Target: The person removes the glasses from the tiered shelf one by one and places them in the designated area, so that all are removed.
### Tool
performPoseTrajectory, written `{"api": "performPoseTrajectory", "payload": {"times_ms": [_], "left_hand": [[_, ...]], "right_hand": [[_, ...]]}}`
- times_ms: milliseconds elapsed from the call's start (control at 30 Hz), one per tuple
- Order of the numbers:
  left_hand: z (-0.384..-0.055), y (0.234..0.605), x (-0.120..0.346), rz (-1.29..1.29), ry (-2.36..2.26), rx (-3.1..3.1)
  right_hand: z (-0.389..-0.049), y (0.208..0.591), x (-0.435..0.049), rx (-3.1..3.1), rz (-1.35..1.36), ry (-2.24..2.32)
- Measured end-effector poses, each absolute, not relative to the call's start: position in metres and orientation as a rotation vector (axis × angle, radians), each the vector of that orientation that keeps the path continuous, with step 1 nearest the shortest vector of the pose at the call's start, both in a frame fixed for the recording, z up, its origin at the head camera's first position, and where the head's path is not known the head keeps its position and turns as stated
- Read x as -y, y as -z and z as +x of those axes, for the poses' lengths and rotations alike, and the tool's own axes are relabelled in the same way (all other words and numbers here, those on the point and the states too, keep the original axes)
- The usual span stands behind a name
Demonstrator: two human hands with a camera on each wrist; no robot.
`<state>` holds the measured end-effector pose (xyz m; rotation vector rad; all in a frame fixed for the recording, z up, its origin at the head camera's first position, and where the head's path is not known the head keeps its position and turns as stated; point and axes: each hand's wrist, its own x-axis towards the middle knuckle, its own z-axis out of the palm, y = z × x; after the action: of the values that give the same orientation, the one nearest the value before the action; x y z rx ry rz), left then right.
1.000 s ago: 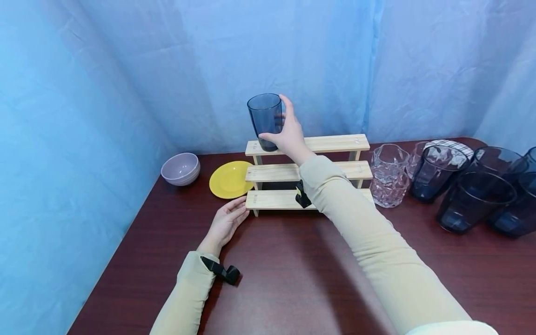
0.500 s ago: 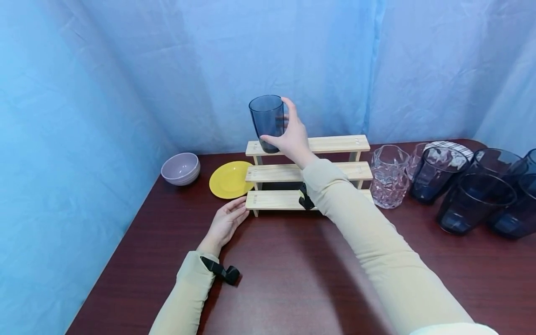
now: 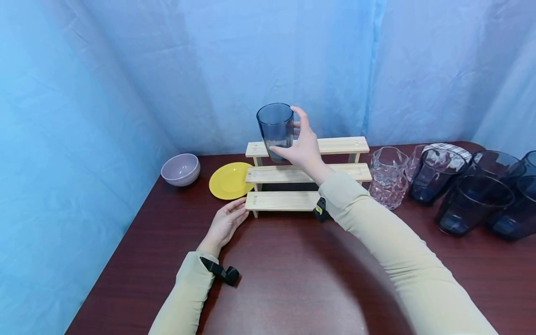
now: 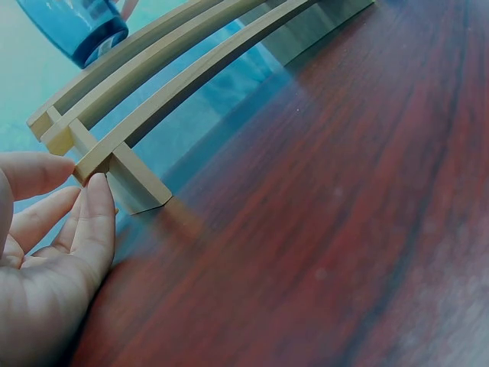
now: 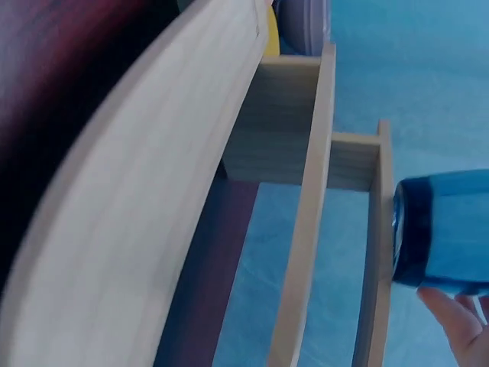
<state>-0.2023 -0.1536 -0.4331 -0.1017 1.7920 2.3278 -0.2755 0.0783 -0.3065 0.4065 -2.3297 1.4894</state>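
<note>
A blue-tinted glass tumbler (image 3: 274,128) is in my right hand (image 3: 304,149), thumb low on its side and fingers round its far right. It stands upright near the left part of the top tier of a three-tier wooden display stand (image 3: 289,174). Seen from the right wrist, the tumbler's base (image 5: 413,232) comes right up to the top board, and part of the hand (image 5: 464,325) shows below. My left hand (image 3: 224,225) pinches the front left corner of the lowest board; the left wrist view shows fingertips (image 4: 63,166) above and below that corner (image 4: 95,160).
Left of the stand are a yellow plate (image 3: 229,181) and a lilac bowl (image 3: 181,170). To its right stand stacked clear glasses (image 3: 389,179), several dark blue tumblers (image 3: 473,204) and a checkered item (image 3: 454,149). Blue curtains (image 3: 209,70) hang behind the table (image 3: 268,260).
My right hand has carried the tumbler a little to the right and down, its forearm shifting right too. The left hand stays at the stand's corner.
</note>
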Motion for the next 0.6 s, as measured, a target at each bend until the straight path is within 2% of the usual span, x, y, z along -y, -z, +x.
{"api": "performPoseTrajectory", "payload": {"times_ms": [333,600], "left_hand": [[-0.202,0.433,0.154,-0.095,-2.334,-1.791],[-0.202,0.433,0.153,-0.089,-2.335,-1.786]], "right_hand": [[-0.257,0.31,-0.088,2.286,0.438,-1.527],[-0.237,0.317,-0.113,2.276,0.469,-1.601]]}}
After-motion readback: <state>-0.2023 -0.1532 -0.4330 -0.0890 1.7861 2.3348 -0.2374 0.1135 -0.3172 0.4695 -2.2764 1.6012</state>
